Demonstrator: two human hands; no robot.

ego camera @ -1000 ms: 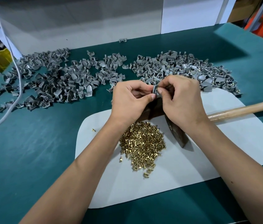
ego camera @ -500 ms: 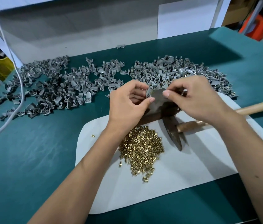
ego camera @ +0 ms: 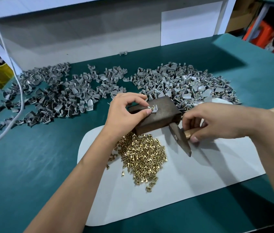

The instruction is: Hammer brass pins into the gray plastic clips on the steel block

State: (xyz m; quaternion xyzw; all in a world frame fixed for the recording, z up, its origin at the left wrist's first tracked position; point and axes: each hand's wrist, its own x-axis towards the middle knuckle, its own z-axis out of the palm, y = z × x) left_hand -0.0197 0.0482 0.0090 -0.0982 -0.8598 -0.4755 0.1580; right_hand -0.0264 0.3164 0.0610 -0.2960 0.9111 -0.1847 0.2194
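Note:
A dark steel block [ego camera: 159, 115] stands at the top of a white mat [ego camera: 191, 179]. On top of the block lies one gray clip [ego camera: 153, 109] with a brass pin standing in it. My left hand [ego camera: 126, 111] pinches that clip by its left edge with thumb and forefinger. My right hand [ego camera: 220, 121] is closed around the wooden handle of the hammer [ego camera: 181, 138], just behind its dark head, which rests on the mat right of the block. A heap of loose brass pins [ego camera: 143, 155] lies in front of the block.
Two wide heaps of gray clips cover the green table behind the block: one on the left [ego camera: 53, 95], one on the right [ego camera: 183, 81] with brass pins showing in it. A white cable [ego camera: 15, 91] hangs across the left side. A white wall panel closes the back.
My right hand left the clip, dropped to the right and took hold of the hammer handle. My left hand stayed on the clip, which now lies on the block.

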